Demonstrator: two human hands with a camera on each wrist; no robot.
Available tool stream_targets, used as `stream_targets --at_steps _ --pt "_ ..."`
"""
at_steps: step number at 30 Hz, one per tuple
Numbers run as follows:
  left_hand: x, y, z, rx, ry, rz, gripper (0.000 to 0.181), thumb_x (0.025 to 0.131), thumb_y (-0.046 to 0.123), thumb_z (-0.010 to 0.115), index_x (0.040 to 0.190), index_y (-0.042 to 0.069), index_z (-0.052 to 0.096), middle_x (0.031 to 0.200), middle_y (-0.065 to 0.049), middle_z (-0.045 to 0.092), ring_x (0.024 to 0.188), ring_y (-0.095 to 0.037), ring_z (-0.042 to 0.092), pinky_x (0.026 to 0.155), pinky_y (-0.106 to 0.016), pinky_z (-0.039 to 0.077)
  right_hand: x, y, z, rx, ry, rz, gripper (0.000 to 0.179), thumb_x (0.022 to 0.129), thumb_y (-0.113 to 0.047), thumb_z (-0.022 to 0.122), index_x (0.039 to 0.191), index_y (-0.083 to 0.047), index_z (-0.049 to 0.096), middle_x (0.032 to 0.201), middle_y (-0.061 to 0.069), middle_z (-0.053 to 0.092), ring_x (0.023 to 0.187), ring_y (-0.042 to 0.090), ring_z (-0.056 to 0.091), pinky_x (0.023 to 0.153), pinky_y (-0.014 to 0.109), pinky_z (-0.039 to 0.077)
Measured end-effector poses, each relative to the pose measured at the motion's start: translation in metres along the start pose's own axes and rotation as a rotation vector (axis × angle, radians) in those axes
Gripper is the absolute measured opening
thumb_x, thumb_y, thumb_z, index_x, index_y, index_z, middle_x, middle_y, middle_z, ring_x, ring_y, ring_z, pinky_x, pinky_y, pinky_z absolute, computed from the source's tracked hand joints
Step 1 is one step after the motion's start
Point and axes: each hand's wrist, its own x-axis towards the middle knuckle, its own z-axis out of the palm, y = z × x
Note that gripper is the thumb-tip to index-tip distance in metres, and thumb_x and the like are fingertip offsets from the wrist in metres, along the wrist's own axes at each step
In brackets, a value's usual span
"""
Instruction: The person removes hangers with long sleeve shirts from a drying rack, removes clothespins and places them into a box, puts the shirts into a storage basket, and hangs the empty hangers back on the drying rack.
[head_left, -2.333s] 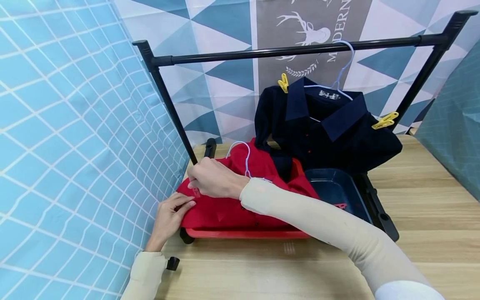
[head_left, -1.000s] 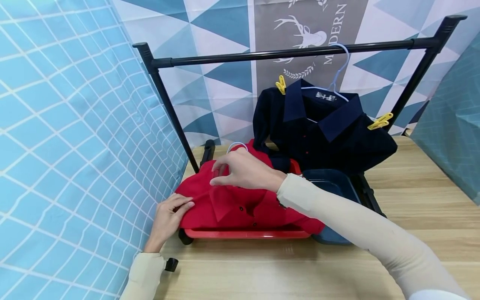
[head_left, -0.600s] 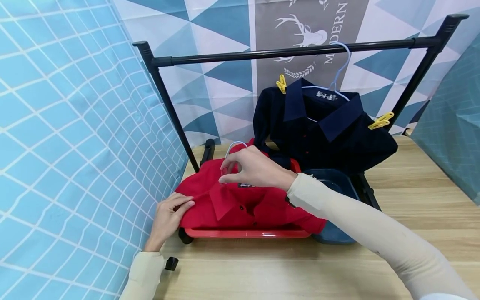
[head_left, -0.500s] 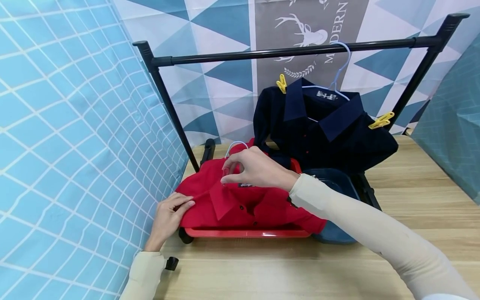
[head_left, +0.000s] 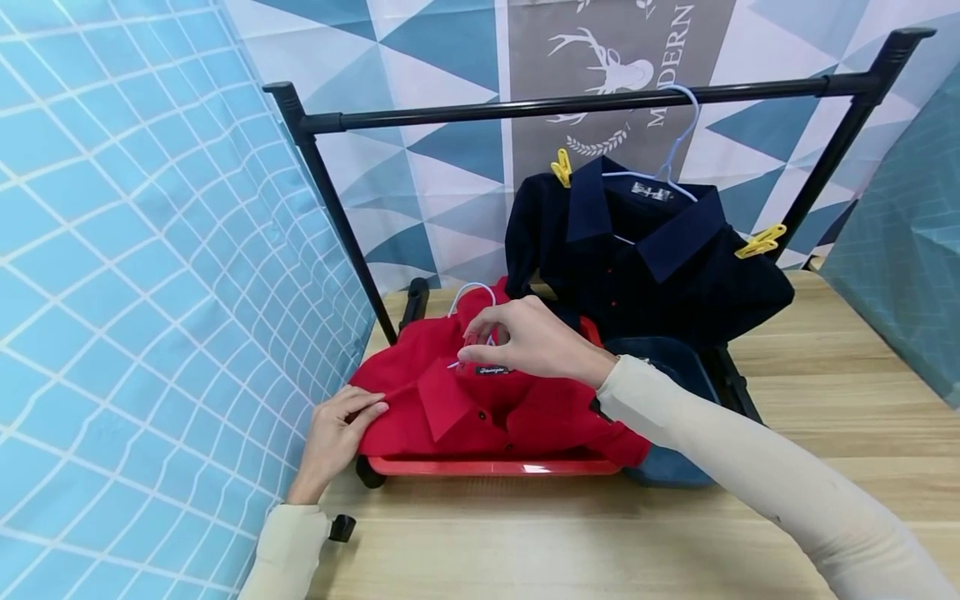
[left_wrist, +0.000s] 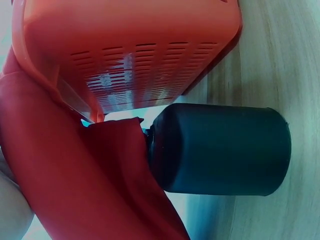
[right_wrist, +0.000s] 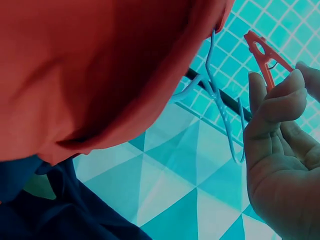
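A red collared shirt lies over a red slotted basket. My left hand pinches the shirt's left end between thumb and fingers. Above the collar, my right hand holds a small red clothespin between thumb and fingertips; the right wrist view shows its spread legs. A light blue hanger is at the shirt's neck, its hook standing up behind the right hand. The shirt hides most of the hanger's arms. In the left wrist view, red cloth hangs beside the basket wall.
A navy shirt with yellow clothespins hangs from the black rack bar. A dark blue tray stands right of the basket. The rack's black foot is near the left hand. A grid-patterned blue curtain borders the left.
My right hand has moved right, from above the left hand to over the collar, with the red clothespin in its fingers. The collar has come into view. The left hand stays in place.
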Motion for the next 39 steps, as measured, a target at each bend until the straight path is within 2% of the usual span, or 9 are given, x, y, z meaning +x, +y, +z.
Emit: stream_targets --at_steps 8,18,24,27,32,35,37,39 --pt "-0.001 0.001 0.0 -0.013 0.009 0.011 0.021 0.083 -0.003 0.083 0.101 0.007 0.083 0.091 0.001 0.074 0.084 -0.009 0.062 0.081 -0.013 0.047 -0.008 0.009 -0.003 0.006 0.044 0.037 0.034 0.092 -0.038 0.079 0.118 -0.016 0.076 0.073 -0.006 0.068 0.061 0.017 0.063 0.06 0.033 0.053" --pt "-0.002 0.002 0.0 -0.017 0.02 -0.008 0.022 0.083 -0.003 0.083 0.101 0.01 0.083 0.091 0.004 0.074 0.083 -0.01 0.062 0.079 -0.013 0.047 -0.016 0.023 -0.004 -0.002 0.093 0.038 0.033 0.092 -0.038 0.078 0.116 -0.016 0.076 0.087 -0.01 0.071 0.068 0.017 0.061 0.059 0.031 0.052" --pt "-0.001 0.003 0.001 -0.011 0.033 -0.014 0.022 0.08 -0.005 0.084 0.098 0.009 0.083 0.089 0.002 0.074 0.082 -0.011 0.061 0.079 -0.012 0.045 -0.022 0.029 -0.008 0.023 0.121 0.043 0.032 0.092 -0.039 0.078 0.114 -0.016 0.076 0.087 -0.009 0.072 0.065 0.017 0.061 0.058 0.033 0.054" --pt "0.0 0.008 0.002 -0.01 0.045 -0.015 0.022 0.079 -0.009 0.083 0.096 0.005 0.082 0.088 -0.002 0.073 0.081 -0.013 0.061 0.078 -0.011 0.045 -0.025 0.032 -0.011 0.029 0.139 0.046 0.031 0.092 -0.038 0.079 0.114 -0.016 0.076 0.088 -0.008 0.072 0.062 0.017 0.062 0.058 0.034 0.055" --pt "0.004 0.028 -0.001 -0.026 0.052 -0.001 0.021 0.078 -0.014 0.081 0.095 -0.002 0.08 0.085 -0.009 0.073 0.079 -0.018 0.061 0.078 -0.012 0.045 -0.03 0.039 -0.014 0.037 0.151 0.046 0.03 0.093 -0.037 0.078 0.114 -0.016 0.077 0.088 -0.008 0.071 0.058 0.016 0.061 0.057 0.033 0.055" --pt "0.005 0.037 -0.003 -0.034 0.052 0.018 0.021 0.078 -0.015 0.08 0.095 -0.002 0.08 0.085 -0.011 0.072 0.079 -0.016 0.061 0.078 -0.013 0.045 -0.032 0.043 -0.016 0.037 0.162 0.037 0.03 0.093 -0.036 0.077 0.114 -0.015 0.077 0.087 -0.007 0.07 0.056 0.016 0.061 0.056 0.032 0.053" --pt "0.005 0.037 -0.003 -0.034 0.05 0.025 0.021 0.078 -0.014 0.08 0.095 -0.002 0.08 0.085 -0.01 0.072 0.08 -0.014 0.061 0.078 -0.012 0.045 -0.034 0.045 -0.017 0.038 0.172 0.033 0.03 0.093 -0.036 0.077 0.114 -0.014 0.076 0.086 -0.006 0.07 0.056 0.016 0.06 0.055 0.031 0.052" --pt "0.004 0.031 -0.002 -0.032 0.047 0.027 0.021 0.079 -0.014 0.08 0.095 -0.001 0.08 0.085 -0.01 0.072 0.08 -0.014 0.06 0.078 -0.012 0.045 -0.036 0.048 -0.018 0.041 0.183 0.034 0.029 0.094 -0.035 0.077 0.114 -0.015 0.076 0.087 -0.006 0.07 0.056 0.017 0.059 0.055 0.031 0.052"
